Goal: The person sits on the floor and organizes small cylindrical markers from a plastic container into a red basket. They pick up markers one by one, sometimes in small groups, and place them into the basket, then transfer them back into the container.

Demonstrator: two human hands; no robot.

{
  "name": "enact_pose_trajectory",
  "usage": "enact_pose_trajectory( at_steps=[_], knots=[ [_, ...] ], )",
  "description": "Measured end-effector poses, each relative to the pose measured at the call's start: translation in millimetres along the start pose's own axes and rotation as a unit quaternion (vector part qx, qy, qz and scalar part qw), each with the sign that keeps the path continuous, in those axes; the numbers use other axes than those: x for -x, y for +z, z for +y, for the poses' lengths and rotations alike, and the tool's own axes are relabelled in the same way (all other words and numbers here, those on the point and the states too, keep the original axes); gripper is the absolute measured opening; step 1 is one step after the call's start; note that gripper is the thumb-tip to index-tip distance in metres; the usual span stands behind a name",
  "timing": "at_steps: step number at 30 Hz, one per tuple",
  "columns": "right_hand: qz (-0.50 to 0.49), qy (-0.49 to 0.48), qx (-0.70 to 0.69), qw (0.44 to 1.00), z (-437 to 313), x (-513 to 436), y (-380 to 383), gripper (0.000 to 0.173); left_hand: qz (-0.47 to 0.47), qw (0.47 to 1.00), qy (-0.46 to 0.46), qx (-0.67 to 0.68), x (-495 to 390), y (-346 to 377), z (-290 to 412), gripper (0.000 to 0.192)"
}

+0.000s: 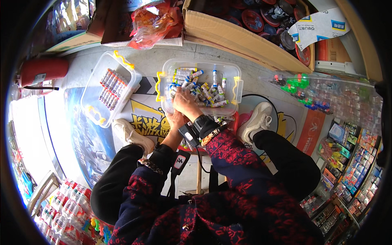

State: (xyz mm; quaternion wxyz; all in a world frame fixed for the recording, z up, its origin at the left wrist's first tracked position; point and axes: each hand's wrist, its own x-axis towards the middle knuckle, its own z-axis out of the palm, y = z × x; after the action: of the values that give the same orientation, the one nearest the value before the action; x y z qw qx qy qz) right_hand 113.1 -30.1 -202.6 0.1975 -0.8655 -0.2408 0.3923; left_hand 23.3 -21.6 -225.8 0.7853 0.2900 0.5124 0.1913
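A clear plastic box (199, 62) with yellow handles stands in front of me, holding a loose heap of small capped tubes (211, 92) with blue, green and yellow ends. My right hand (185, 102) reaches over its near left side, fingers curled against tubes. Just below, my left hand (175, 120) is raised at the box's near left corner, close against the right. Its fingers are largely hidden, so what either hand grips is unclear. Under the box's near edge is a red container (236, 121) with more tubes, partly covered by my arms.
To the left, a tilted second clear box (92, 80) holds neat rows of tubes (112, 88) with orange and purple ends. Cardboard boxes (232, 39) line the far side. A fire extinguisher (44, 71) is at left. Packaged goods (352, 162) stand at right; my shoes (256, 122) flank the boxes.
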Motion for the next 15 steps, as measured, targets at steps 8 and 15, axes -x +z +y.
enact_pose_trajectory(
  at_steps=[8, 15],
  knots=[
    [0.046, -0.095, 0.001, 0.994, 23.8, -8.9, -34.6, 0.017, -0.002, 0.989, -0.133, 0.067, 8.6, 4.0, 8.8, 0.042],
    [0.018, 0.031, 0.18, 0.983, 109.4, -44.4, -71.2, 0.018, 0.015, 0.992, -0.114, 0.052, 21.4, 18.0, 22.2, 0.032]
  ],
)
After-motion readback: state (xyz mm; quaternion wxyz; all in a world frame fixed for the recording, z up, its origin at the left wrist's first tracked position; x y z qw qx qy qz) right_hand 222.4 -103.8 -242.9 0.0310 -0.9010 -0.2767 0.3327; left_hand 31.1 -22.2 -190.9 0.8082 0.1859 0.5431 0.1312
